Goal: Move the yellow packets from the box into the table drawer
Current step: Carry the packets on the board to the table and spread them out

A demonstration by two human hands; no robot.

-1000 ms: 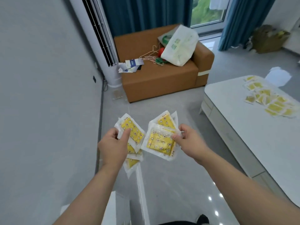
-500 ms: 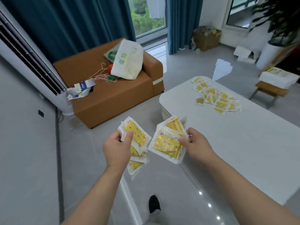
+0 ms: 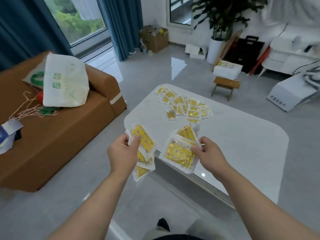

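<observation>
Both hands loaded: left hand (image 3: 123, 153) grips a fanned bunch of yellow printed plastic packets (image 3: 144, 142), thumb on top; right hand (image 3: 210, 153) pinches a second stack of yellow packets (image 3: 178, 154) by its edge. Both bunches are in the air over the near-left corner of the white rounded-corner table (image 3: 242, 146) (loose yellow packets (image 3: 185, 105) lie scattered at its far end).

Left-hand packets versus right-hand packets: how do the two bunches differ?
The left bunch hangs in a staggered, downward fan; the right bunch is a squarer stack with one packet poking up behind. The left hand thumbs its top packet's face; the right hand pinches its stack's edge. Both: yellow, white-edged packets.
</observation>
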